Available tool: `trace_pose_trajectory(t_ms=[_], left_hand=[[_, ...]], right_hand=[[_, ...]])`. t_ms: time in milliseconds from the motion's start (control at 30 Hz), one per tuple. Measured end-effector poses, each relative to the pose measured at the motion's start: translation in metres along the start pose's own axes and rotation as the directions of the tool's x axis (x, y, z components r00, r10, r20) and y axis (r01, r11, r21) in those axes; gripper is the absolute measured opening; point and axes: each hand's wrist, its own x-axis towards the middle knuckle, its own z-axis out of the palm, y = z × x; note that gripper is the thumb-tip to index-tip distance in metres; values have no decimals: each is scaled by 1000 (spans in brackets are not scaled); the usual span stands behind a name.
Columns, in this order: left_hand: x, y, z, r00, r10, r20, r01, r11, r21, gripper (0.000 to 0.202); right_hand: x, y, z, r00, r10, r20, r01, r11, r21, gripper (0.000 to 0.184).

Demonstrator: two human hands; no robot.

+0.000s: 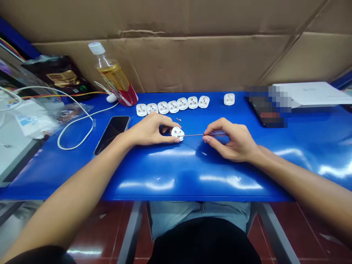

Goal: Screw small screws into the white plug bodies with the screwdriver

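Observation:
My left hand pinches a small white plug housing between thumb and fingers, just above the blue table. Metal contacts show in its face. A screwdriver with a see-through handle is gripped in my right hand. Its thin shaft points left, and the tip meets the lower part of the plug housing; whether it sits in a screw is too small to tell. Beyond my left hand, a few tiny metal parts lie on the table.
Several similar white housings stand in a row behind, with another to the right. A drink bottle, a phone and a white cable occupy the left. At right are a dark device and white box.

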Motion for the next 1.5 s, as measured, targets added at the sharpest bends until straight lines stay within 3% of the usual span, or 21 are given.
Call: trace_pose_trajectory(t_ms=[700, 1500], left_hand=[[0, -5, 1, 1000, 10, -7, -11, 1000, -8, 47], [0, -5, 1, 999, -11, 31, 13, 999, -50, 50]], right_hand=[[-1, 0, 0, 998, 59, 17, -59, 998, 4, 7], [0, 1, -1, 999, 31, 17, -31, 1000, -4, 8]])
